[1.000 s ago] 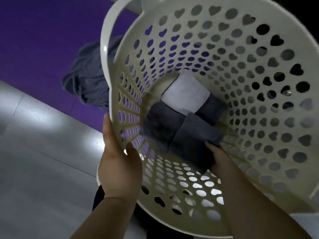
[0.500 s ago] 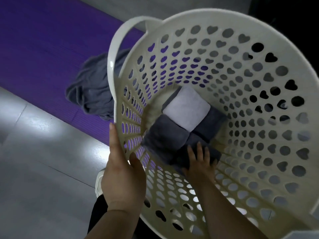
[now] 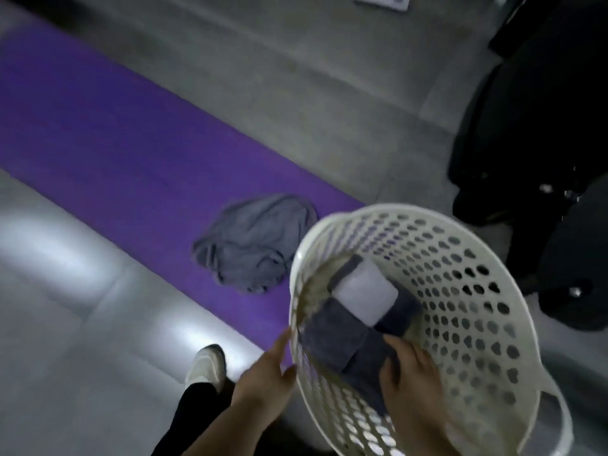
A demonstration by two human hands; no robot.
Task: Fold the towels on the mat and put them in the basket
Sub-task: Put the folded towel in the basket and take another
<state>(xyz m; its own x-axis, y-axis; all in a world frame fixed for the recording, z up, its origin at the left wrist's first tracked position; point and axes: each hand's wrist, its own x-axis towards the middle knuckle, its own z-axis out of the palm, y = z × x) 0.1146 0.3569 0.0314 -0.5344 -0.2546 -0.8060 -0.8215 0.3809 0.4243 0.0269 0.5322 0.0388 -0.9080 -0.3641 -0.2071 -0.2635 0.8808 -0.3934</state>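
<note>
The person is seating folded towels in the cream laundry basket (image 3: 460, 291). The right hand (image 3: 408, 373) is reaching inside, fingers curling round the nearest folded dark grey towel (image 3: 365, 360), beside a folded white towel (image 3: 365, 291). The left hand (image 3: 263, 383) is lying against the basket's outer wall; blur is hiding whether it is gripping the rim. Recommended: keeping the basket level and pressing the stack flat before letting go. One unfolded grey towel (image 3: 253, 245) is lying on the purple mat (image 3: 115, 143).
</note>
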